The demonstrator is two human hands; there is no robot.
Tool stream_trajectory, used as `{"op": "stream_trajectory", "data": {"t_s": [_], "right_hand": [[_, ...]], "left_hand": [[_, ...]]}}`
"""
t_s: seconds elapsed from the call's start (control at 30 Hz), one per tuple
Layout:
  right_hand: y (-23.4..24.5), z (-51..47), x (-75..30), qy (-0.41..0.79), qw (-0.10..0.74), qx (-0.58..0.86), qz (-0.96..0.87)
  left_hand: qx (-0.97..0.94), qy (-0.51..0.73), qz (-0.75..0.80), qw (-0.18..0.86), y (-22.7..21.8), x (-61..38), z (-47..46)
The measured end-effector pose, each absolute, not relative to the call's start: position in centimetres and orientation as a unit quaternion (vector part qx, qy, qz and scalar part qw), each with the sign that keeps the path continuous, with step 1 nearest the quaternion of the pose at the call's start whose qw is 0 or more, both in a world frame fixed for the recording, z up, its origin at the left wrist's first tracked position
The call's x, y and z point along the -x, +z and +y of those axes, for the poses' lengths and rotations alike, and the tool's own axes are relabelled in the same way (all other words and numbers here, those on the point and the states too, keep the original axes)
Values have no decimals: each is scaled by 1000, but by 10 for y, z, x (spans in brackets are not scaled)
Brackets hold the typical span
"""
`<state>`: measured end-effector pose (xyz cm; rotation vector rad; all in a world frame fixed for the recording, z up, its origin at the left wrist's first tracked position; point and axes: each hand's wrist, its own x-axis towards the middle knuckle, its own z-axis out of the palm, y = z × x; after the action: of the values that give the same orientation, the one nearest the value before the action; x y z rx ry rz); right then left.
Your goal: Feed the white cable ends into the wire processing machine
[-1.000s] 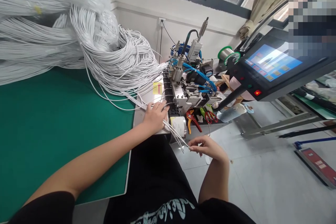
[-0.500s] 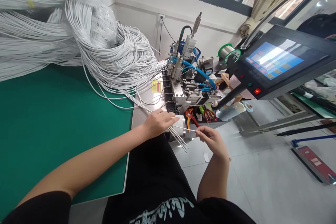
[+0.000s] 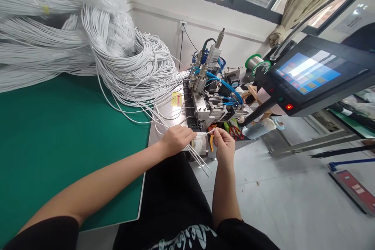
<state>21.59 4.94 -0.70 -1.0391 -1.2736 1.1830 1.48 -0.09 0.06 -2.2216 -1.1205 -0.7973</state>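
Observation:
My left hand [image 3: 178,140] is closed over several white cables at the front corner of the machine's metal base [image 3: 158,134]. Their loose ends [image 3: 200,160] poke out below its fingers and hang toward the floor. One cable [image 3: 202,134] runs from the left fingers across to my right hand [image 3: 223,141], which pinches its tip between thumb and fingertips. Just behind the hands stands a bench machine [image 3: 202,103] with metal cylinders and blue air tubes. Several cables lie across its black front strip [image 3: 187,103]. A white roll [image 3: 200,145] sits under the held cable.
A big heap of white cables [image 3: 140,66], partly in clear plastic, covers the back of the green table [image 3: 58,136]. On the right hangs a touchscreen panel [image 3: 310,72]. Orange-handled pliers [image 3: 211,142] and red scissors [image 3: 236,133] lie beside the machine, near a solder-wire spool [image 3: 257,64].
My right hand has moved up and slightly left with the cable tip, closer to the machine. The left hand stays nearly in place on the cables. The view has shifted slightly.

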Motion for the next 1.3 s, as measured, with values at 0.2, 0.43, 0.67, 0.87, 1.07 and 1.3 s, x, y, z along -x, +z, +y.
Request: {"op": "stream_trajectory", "data": {"t_s": [0.2,0.43,0.67,0.87,1.07,1.3], "right_hand": [[-9,55,-205,502,506,438,-547],[-8,66,-202,527,459,444,-561],[-9,85,-213,459,387,466,-650],[-7,87,-213,388,351,476,-707],[-15,95,-209,392,350,463,-714],[-31,107,-204,486,362,418,-676]], "left_hand": [[793,-237,-502,249,-2,-13,5],[788,-201,-531,239,0,-8,10],[801,-214,-515,216,-5,-6,13],[789,-229,-532,207,-9,-9,13],[773,-236,-550,210,-10,-10,12],[781,-224,-549,198,-9,-10,12]]}}
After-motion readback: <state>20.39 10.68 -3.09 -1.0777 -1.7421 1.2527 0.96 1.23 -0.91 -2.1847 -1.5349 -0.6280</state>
